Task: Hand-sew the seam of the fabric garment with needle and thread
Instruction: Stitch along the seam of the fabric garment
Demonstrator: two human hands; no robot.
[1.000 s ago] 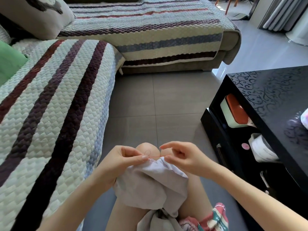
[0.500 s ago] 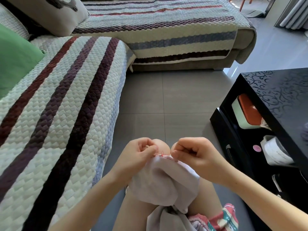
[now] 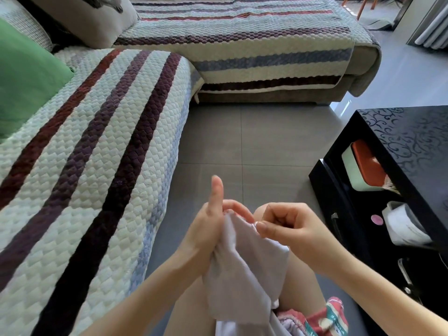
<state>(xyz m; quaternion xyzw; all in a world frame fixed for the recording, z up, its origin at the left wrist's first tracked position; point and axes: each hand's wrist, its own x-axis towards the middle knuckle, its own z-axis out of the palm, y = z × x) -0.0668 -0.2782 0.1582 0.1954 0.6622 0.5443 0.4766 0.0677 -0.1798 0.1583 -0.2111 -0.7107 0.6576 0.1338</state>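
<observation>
Head view, single entry. Item: garment [image 3: 247, 267], pale lilac-white cloth, bunched and draped over the person's bare knee [image 3: 260, 211] in the near centre, its lower folds falling toward the near edge beside patterned red-and-green shorts [image 3: 332, 314]. Left hand [image 3: 208, 229]: gripped the garment's left side, fingers [image 3: 238, 209] reaching behind the upper edge, thumb raised straight and clear of the cloth. Right hand [image 3: 291, 229]: fingers curled, thumb and forefinger pinched tight at the garment's upper edge, just right of the left fingertips; whether a needle lay inside the pinch could not be told. Thread: a faint reddish trace along that edge, too small to confirm. Surroundings: grey tiled floor [image 3: 242, 141] beyond the knee. Left, a sofa seat [image 3: 97, 166] under a cream quilted cover with dark red, purple and blue stripes; upon it, far left, a green cushion [image 3: 24, 81] and a beige cushion [image 3: 84, 15]. Far centre, a second sofa section [image 3: 242, 44] in the same striped cover. Right, a black gloss table [image 3: 412, 146] with a scrolled pattern on top; on the shelf beneath it, an orange-lidded box [image 3: 363, 163], a white roll [image 3: 402, 226] and a small pink disc [image 3: 377, 219]. Far right corner, pale curtains [image 3: 434, 27].
</observation>
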